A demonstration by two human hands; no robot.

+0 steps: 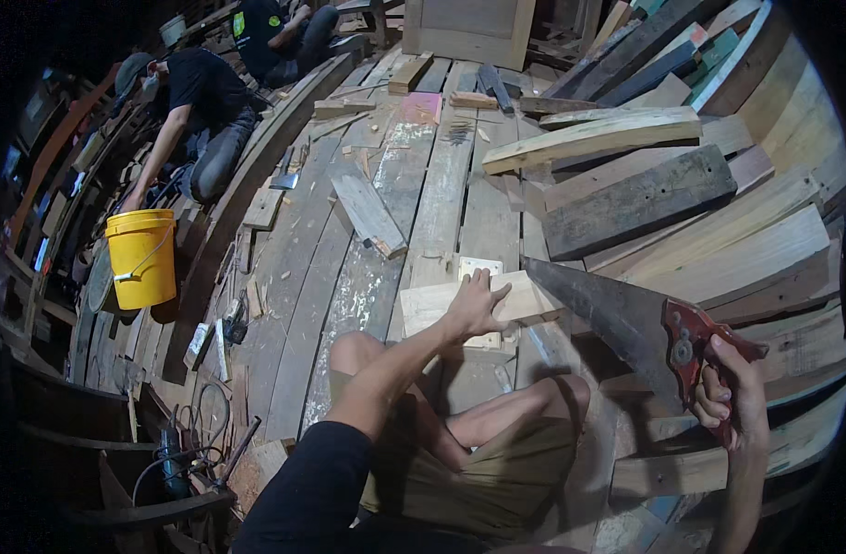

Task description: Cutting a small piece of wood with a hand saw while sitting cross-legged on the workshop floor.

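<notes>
My left hand [476, 307] lies with its fingers spread on a short pale wooden board [426, 305] in front of my crossed legs. Under that board is a light-coloured block with small holes [478, 266], partly covered. In my right hand [726, 388] is the red handle of a handsaw [617, 323], the fingers wrapped round it. Its wide blade points up and to the left, with the tip beside the board's right end. I cannot tell whether the blade touches the board.
Timber offcuts, among them a dark beam [640, 203], pile up on the right. A loose wood piece [369, 214] lies ahead on the plank floor. At left stand a yellow bucket [142, 263] and a crouching person [211, 120]; cables and a power tool [172, 462] lie lower left.
</notes>
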